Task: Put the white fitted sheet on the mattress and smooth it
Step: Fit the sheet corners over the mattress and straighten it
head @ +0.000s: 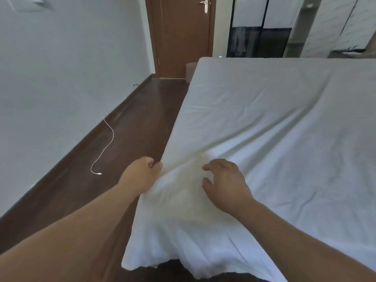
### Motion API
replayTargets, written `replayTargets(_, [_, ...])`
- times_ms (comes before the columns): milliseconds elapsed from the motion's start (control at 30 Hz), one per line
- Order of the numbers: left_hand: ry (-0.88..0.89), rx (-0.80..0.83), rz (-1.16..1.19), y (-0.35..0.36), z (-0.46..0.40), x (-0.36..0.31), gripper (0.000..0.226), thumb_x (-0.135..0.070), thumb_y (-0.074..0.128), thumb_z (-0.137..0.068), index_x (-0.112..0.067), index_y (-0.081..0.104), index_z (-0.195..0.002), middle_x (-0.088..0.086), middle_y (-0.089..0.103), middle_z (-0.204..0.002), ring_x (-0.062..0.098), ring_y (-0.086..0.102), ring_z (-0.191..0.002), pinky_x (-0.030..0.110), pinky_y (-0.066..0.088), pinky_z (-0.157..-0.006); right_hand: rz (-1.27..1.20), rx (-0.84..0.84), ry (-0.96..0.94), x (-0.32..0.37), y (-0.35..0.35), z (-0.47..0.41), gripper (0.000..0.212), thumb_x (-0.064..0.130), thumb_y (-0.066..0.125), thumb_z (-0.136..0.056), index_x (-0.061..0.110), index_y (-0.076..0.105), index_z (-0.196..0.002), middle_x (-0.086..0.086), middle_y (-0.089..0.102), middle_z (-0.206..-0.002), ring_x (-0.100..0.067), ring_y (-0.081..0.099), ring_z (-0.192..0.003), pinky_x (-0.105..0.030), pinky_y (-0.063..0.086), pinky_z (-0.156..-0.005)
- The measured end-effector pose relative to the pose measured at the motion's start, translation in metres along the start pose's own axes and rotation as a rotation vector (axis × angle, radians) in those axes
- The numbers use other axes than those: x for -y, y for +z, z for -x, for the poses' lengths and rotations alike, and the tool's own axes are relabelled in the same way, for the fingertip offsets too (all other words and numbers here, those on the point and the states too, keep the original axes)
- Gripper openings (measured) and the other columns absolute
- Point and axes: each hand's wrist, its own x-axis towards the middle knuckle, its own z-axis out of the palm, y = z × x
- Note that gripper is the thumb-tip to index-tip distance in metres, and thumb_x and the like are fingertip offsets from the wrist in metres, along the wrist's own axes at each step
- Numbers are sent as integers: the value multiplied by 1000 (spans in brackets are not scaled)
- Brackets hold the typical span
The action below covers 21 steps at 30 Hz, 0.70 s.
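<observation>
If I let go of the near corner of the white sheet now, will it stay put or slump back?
Likely slump: the white fitted sheet looks thin and floppy, its near corner hanging loose past the mattress edge. Creases fan out from where the left hand pinches it, so it probably stretches little and bunches easily. The right hand, fingers spread on the cloth, could probably slide it with light pressure.

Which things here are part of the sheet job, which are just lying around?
In the job:
- sheet, loose at the near corner
- left hand, gripping the sheet's edge
- right hand, fingers loosely curled over the sheet
The mattress is hidden under the sheet.

Lying about:
- white cable on the floor
- door
- wardrobe
</observation>
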Motion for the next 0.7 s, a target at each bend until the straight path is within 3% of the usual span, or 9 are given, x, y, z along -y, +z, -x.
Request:
replayTargets(100, [-2,99,-101,23,-58,-19,46,-57,48,-97,-12,57,-94,6,65,-90,34,64,-97,37,42,-74,94,79,127,-3,5,-53,56,41,51,-98,32,38,-152,0,21,-166,-26,14,-154,-53,22,-122])
replayTargets(167, [-27,148,-165,32,-79,-28,51,-61,48,-98,-11,56,-105,8,66,-98,35,64,-101,38,44,-76,101,144,227,-2,6,-74,64,44,49,-97,33,26,-155,0,7,-168,-28,8,-155,-57,26,-119])
replayTargets(267, [-27,178,-246,31,-93,-29,37,-49,42,-105,-14,50,-99,11,68,-100,36,66,-98,41,51,-77,136,251,282,8,6,-84,68,48,46,-97,33,18,-156,0,1,-169,-27,5,-155,-56,27,-117])
replayTargets(400, [36,215,-352,3,-105,-27,33,-40,31,-109,-18,50,-93,7,68,-92,34,66,-88,43,55,-75,139,432,331,29,-4,-69,67,45,46,-98,34,16,-157,1,-1,-170,-23,0,-157,-55,21,-120])
replayTargets(467, [-39,250,-370,-12,-105,-31,31,-36,33,-109,-16,55,-100,7,67,-97,34,66,-92,43,55,-78,90,556,384,43,-18,-54,66,43,47,-101,35,15,-158,4,-3,-171,-22,3,-157,-54,19,-123])
replayTargets(567, [-218,444,-388,-49,-108,-53,19,-17,48,-101,-10,60,-113,8,67,-101,31,66,-94,42,56,-81,0,644,494,66,-71,-46,65,41,46,-103,33,16,-161,7,-1,-171,-22,16,-156,-50,24,-123])
replayTargets(633, [-151,535,-375,-83,-110,-79,17,-21,49,-100,-11,56,-112,8,66,-103,29,65,-93,42,57,-82,-37,621,551,81,-118,-51,64,39,46,-103,32,18,-161,7,3,-171,-21,18,-155,-46,26,-123])
replayTargets(700, [30,604,-363,-121,-113,-120,18,-29,46,-102,-15,54,-110,4,65,-111,24,64,-94,40,56,-83,-71,559,614,88,-165,-63,63,38,46,-103,31,21,-161,8,10,-170,-20,21,-154,-41,27,-123])
